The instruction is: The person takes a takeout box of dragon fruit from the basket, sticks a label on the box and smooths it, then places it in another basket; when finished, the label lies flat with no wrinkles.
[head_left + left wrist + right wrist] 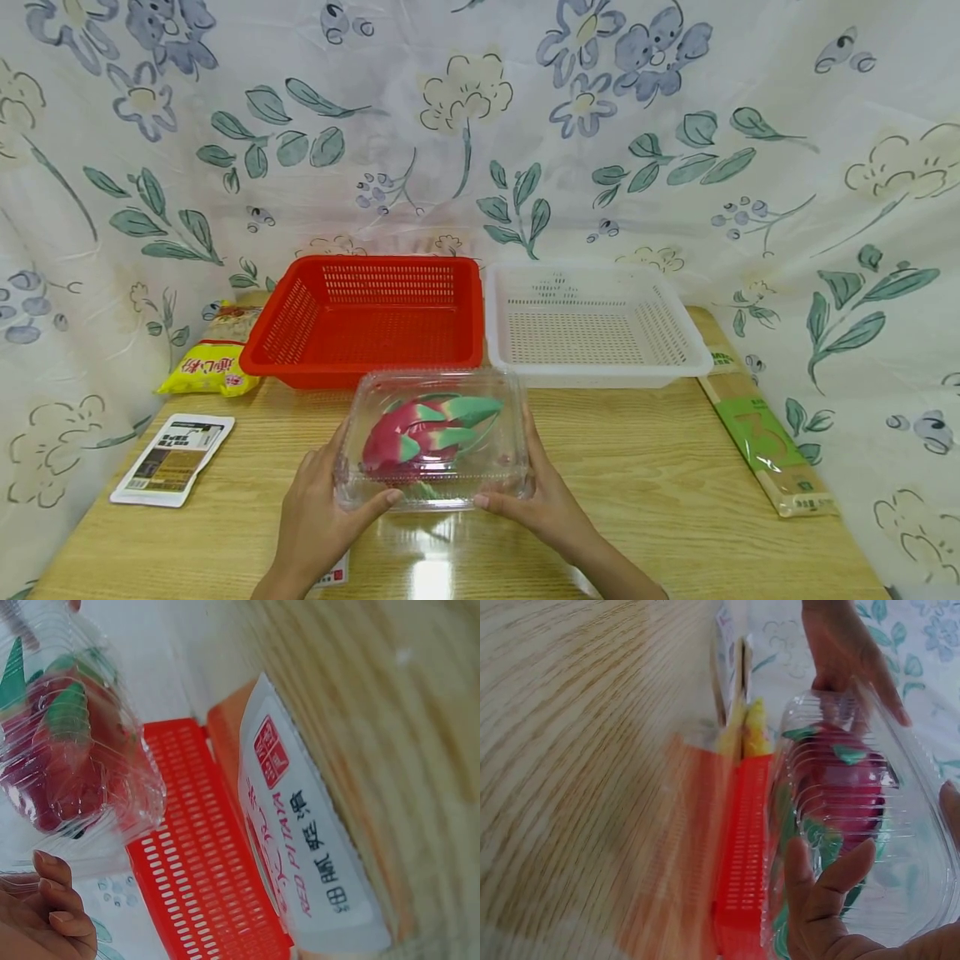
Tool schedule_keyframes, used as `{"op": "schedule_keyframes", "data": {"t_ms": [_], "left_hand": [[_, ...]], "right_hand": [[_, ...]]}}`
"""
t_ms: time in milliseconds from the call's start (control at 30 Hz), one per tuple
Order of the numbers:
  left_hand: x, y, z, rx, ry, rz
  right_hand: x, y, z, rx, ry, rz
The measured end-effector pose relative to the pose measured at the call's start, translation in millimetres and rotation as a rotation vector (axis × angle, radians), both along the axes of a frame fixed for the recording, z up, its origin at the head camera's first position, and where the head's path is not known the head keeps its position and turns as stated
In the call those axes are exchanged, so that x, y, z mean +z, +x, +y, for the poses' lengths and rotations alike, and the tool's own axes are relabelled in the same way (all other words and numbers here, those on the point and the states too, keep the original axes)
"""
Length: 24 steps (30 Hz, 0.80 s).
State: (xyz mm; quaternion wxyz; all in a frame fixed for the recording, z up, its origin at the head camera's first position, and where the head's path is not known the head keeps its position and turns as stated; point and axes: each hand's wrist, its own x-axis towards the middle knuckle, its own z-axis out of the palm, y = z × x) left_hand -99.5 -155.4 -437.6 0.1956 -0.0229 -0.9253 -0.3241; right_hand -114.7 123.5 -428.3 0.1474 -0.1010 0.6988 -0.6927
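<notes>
A clear plastic clamshell box (465, 498) is held above the table between both hands, and its lid looks closed. Inside lies a pink dragon fruit (405, 437) with green scales, also visible in both wrist views. My left hand (311, 500) grips the box's left side, its thumb along the front edge. The right hand (547, 500) grips the opposite side, thumb likewise at the front edge. In the right wrist view, fingers (829, 900) curl around the box's underside. A white packet printed "RED PITAYA" (300, 847) lies below, mostly hidden by the left hand in the head view.
A red basket (360, 371) and a white basket (600, 377) stand side by side behind the box. Left of them are a yellow bag (213, 362) and a white pouch (172, 458). A long noodle pack (765, 442) lies along the right edge. Floral cloth hangs behind.
</notes>
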Motion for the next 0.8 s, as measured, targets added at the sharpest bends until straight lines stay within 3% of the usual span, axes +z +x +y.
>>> {"op": "schedule_keyframes", "data": {"t_ms": [367, 633, 800], "left_hand": [[-0.2, 3.3, 5, 0.011, -0.026, -0.046], [3.8, 2.6, 6, 0.003, -0.060, -0.164], [5.3, 1.2, 8, -0.009, -0.076, -0.191]], "right_hand": [[-2.9, 3.4, 6, -0.010, 0.020, -0.009], [-6.6, 3.0, 9, -0.017, 0.027, 0.001], [-8.4, 2.0, 11, -0.035, 0.044, -0.003]]}}
